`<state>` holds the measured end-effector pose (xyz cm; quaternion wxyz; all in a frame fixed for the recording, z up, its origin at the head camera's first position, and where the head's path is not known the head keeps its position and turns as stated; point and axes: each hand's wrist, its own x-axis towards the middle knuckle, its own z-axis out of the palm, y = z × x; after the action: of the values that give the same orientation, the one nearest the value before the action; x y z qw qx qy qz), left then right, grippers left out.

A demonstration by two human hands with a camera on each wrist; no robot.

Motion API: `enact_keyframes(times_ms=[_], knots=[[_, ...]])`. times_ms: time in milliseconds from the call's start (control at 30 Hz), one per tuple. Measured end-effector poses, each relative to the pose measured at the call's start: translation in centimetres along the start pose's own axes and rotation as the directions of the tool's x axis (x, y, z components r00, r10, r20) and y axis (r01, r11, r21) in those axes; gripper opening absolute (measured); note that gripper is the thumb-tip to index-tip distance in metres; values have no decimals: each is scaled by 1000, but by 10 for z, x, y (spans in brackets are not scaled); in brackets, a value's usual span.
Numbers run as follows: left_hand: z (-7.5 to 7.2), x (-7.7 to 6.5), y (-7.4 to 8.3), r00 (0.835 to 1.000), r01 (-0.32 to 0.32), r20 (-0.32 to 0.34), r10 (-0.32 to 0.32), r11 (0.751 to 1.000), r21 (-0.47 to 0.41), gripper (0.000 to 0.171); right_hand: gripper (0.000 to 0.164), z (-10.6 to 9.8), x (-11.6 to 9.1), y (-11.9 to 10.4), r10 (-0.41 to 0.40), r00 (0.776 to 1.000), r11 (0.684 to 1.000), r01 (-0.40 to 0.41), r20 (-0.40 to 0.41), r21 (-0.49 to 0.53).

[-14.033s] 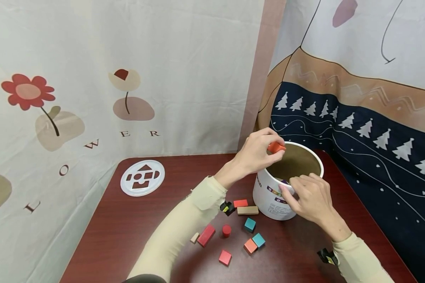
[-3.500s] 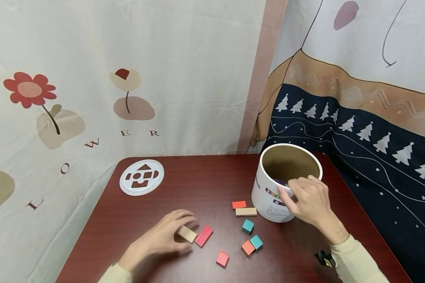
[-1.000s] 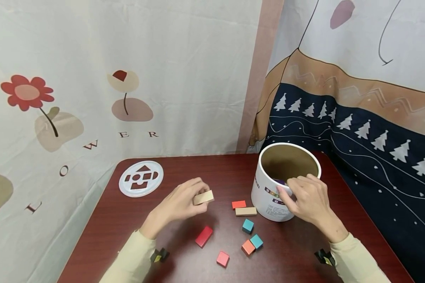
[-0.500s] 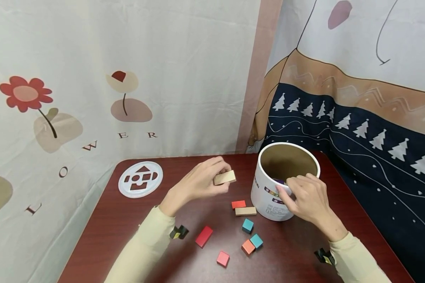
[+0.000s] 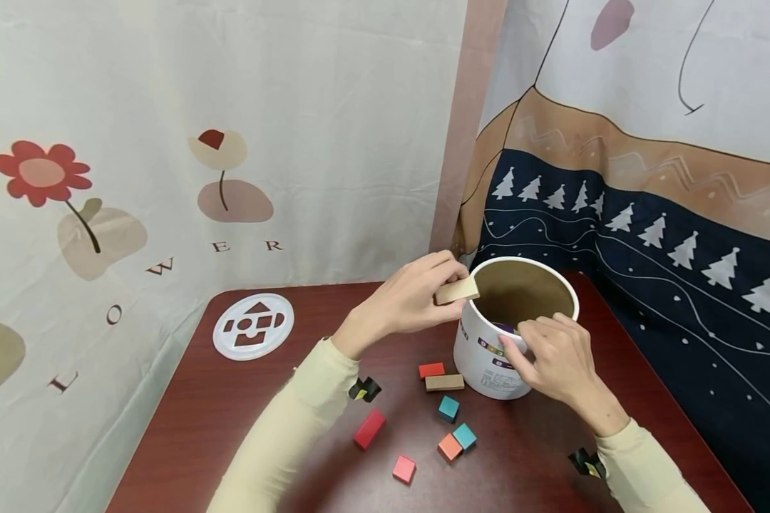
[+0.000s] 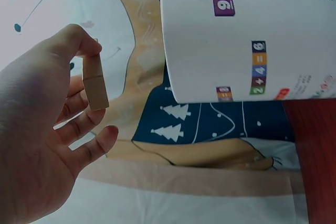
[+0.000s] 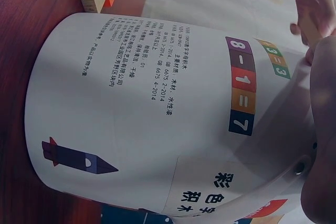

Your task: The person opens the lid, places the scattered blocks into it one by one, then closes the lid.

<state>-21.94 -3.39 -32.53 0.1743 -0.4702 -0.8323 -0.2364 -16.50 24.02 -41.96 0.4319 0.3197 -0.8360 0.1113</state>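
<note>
Block of pale wood [image 5: 457, 291], right of the frame's centre, is pinched in the left hand [image 5: 413, 296]; lower right, the right hand [image 5: 557, 358] grips a white bucket [image 5: 486, 365] by its rim.

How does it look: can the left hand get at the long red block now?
Probably not right away: the left hand holds a tan block near the white bucket. The long red block lies uncovered on the table, so once free, that hand could likely reach it.
</note>
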Motion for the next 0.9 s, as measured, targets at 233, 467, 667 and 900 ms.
enact_keyframes(times_ms=[233, 467, 667, 900], knots=[[10, 31, 6, 998, -53, 17, 53, 999, 12, 26, 48, -1, 1, 0, -9, 1000, 1000, 9, -3, -2], [23, 54, 12, 995, -31, 93, 30, 999, 9, 30, 48, -1, 1, -1, -12, 1000, 1000, 12, -1, -2], [35, 67, 17, 989, -12, 148, 8, 1000, 26, 32, 48, -1, 2, -1, -21, 1000, 1000, 21, -11, -4], [48, 74, 19, 979, -7, 206, -7, 997, 70, 33, 48, -1, 2, -1, -24, 1000, 1000, 24, -20, -9]])
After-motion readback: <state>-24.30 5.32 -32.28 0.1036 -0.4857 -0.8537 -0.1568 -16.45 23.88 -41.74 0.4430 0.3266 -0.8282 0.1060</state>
